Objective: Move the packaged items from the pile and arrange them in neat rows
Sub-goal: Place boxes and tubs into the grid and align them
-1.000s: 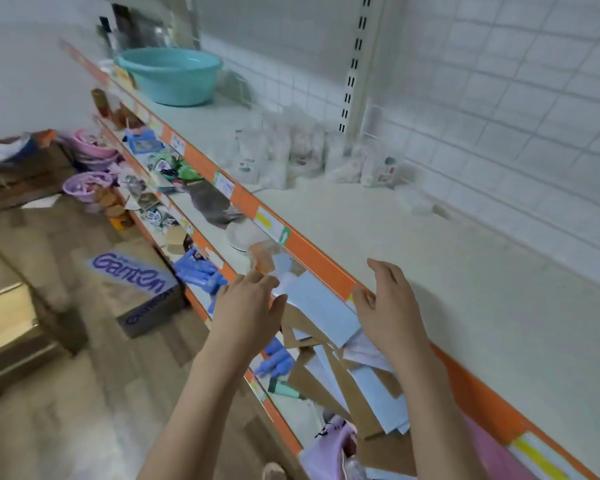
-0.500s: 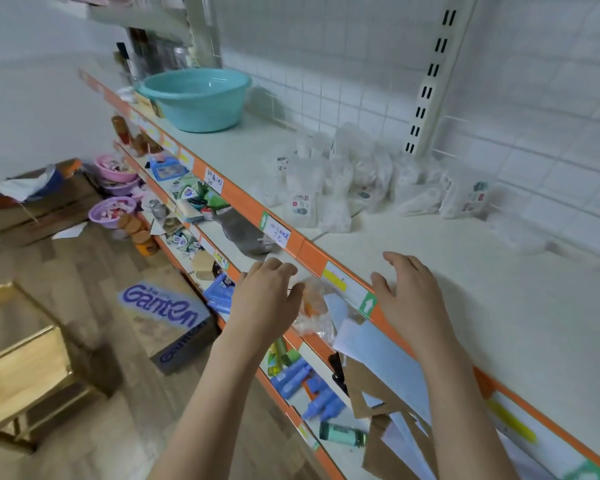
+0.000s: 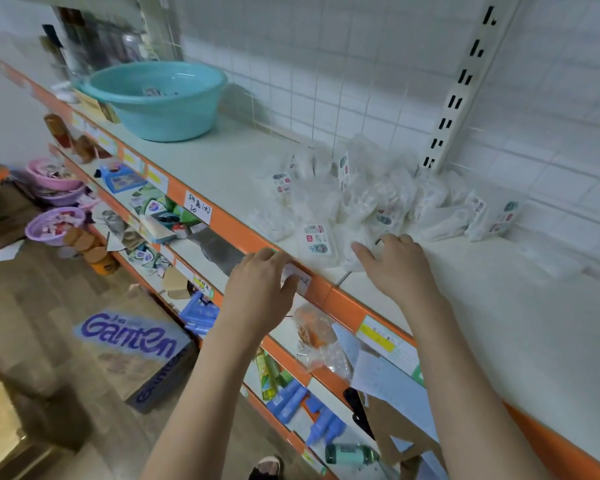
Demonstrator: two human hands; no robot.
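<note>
Clutter surrounds the pile of packaged items (image 3: pixel 368 199) at centre right of the shelf (image 3: pixel 499 306): a teal basin (image 3: pixel 156 98) upper left. Right hand (image 3: pixel 399 268) hovers at the pile's near edge, fingers relaxed, holding nothing; left hand (image 3: pixel 260 285) (loosely spread) rests on the orange shelf edge.

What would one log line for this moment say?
stage: reaching for pile | left hand: open, at orange shelf edge | right hand: open, fingertips at white packets pile | rows: none yet
</note>
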